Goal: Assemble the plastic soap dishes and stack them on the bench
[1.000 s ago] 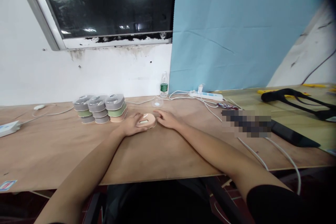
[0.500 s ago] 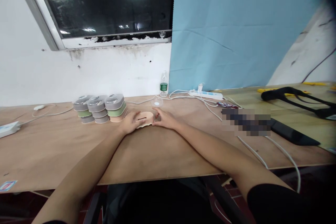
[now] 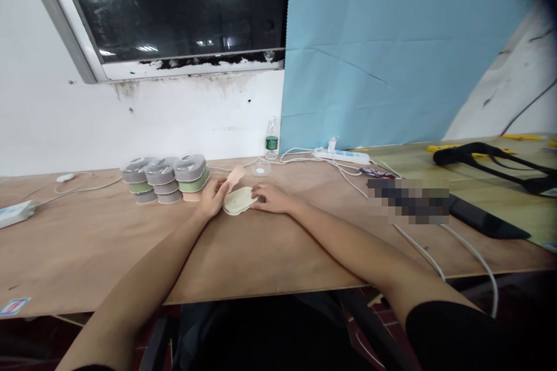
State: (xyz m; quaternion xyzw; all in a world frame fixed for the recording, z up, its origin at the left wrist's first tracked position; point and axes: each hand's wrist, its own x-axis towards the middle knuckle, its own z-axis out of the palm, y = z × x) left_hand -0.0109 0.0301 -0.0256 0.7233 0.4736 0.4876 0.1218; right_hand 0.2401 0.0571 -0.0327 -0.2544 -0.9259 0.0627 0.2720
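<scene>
My left hand point(image 3: 214, 196) is closed on the edge of a peach-coloured flat piece point(image 3: 236, 177), which is tilted up. Just in front of it a cream, rounded shallow piece point(image 3: 238, 202), like a box lid or tray, is pinched at its right edge by my right hand point(image 3: 270, 198). Whether the two pieces touch cannot be made out. Behind them a clear round lid-like disc point(image 3: 260, 170) with a white centre lies on the table. To the left stand three stacks of food boxes point(image 3: 190, 168) in grey, green and peach, with grey tops.
A plastic bottle point(image 3: 272, 140) stands against the wall. A white power strip point(image 3: 342, 156) with cables lies at the back. On the right are a black tablet-like slab point(image 3: 487, 220) and a black frame point(image 3: 470, 156). Another white box point(image 3: 15, 213) sits at far left.
The peach piece, lying level between both hands before, is now tipped up in my left hand. The cream piece has come into view under my right hand.
</scene>
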